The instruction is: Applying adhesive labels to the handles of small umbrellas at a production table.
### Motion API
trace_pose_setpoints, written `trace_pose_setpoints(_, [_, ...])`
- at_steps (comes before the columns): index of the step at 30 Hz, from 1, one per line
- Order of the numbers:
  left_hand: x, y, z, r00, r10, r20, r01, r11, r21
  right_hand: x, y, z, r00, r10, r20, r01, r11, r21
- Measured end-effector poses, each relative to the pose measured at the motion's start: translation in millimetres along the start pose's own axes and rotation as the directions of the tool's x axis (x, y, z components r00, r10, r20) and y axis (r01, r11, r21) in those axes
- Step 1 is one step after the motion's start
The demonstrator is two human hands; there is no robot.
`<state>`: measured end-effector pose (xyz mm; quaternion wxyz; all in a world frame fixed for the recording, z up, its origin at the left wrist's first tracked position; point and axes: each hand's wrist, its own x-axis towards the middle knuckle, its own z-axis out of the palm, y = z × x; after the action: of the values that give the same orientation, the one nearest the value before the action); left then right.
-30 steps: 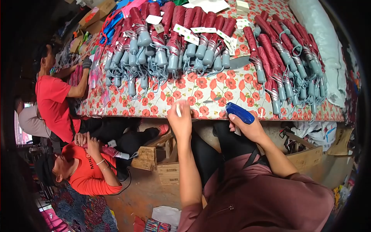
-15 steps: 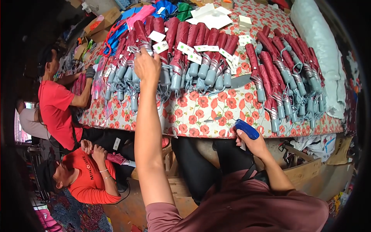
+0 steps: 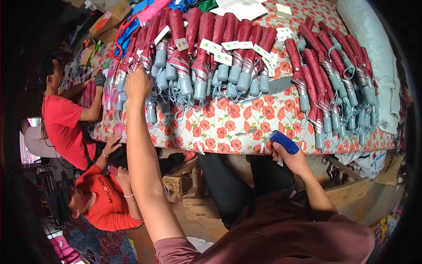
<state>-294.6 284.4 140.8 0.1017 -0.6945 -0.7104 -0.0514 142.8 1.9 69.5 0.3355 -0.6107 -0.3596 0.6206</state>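
Note:
Folded maroon umbrellas [image 3: 205,28] with grey-blue handles lie in a row across the table, handles toward me. White card tags [image 3: 223,58] rest on or hang from several of them. My left hand [image 3: 139,86] reaches to the left part of this row, its fingers curled in among the umbrellas. Whatever its fingertips hold is hidden. Near the table's front edge, my right hand [image 3: 293,159] is closed round a blue hand tool [image 3: 285,142] with a smooth rounded body. A small white piece shows below that tool.
A second pile of maroon umbrellas [image 3: 336,83] lies to the right, beside a large white sack [image 3: 373,57]. A flowered cloth [image 3: 220,127] covers the table. Two people in red shirts, one seated [image 3: 103,193] and one farther off [image 3: 63,125], are at the left. A stack of white cards [image 3: 282,12] stands at the back.
My left hand has moved left along the umbrella row, uncovering the umbrellas where it was. My right hand still grips the blue tool. The seated person has stretched one hand toward the table.

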Motion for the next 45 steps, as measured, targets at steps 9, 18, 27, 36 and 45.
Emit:
trace_pose_setpoints(9, [12.9, -34.1, -0.4, 0.995, -0.029, 0.091, 0.026, 0.999, 0.032, -2.3, 6.1, 7.8, 0.999, -0.019, 0.039, 0.024, 0.990, -0.140])
trace_pose_setpoints(18, [-3.0, -1.3, -7.9, 0.991, -0.047, -0.123, 0.033, 0.993, -0.117, -2.8, 5.1, 9.1, 1.000, -0.002, 0.024, 0.006, 0.988, -0.156])
trace_pose_setpoints(27, [14.1, 43.6, -10.3, 0.959, -0.091, -0.269, 0.019, 0.966, -0.259, 6.0, 0.5, 8.3, 1.000, 0.014, 0.006, -0.013, 0.990, -0.139])
trace_pose_setpoints(36, [29.0, 62.6, 11.5, 0.982, 0.023, -0.185, -0.042, 0.995, -0.096, 12.5, 3.4, 1.3, 0.999, 0.049, -0.016, -0.051, 0.984, -0.169])
trace_pose_setpoints(45, [28.1, 83.4, -9.6, 0.978, -0.061, -0.197, 0.036, 0.991, -0.128, 1.8, 3.4, -10.2, 0.999, -0.050, -0.015, 0.047, 0.981, -0.187])
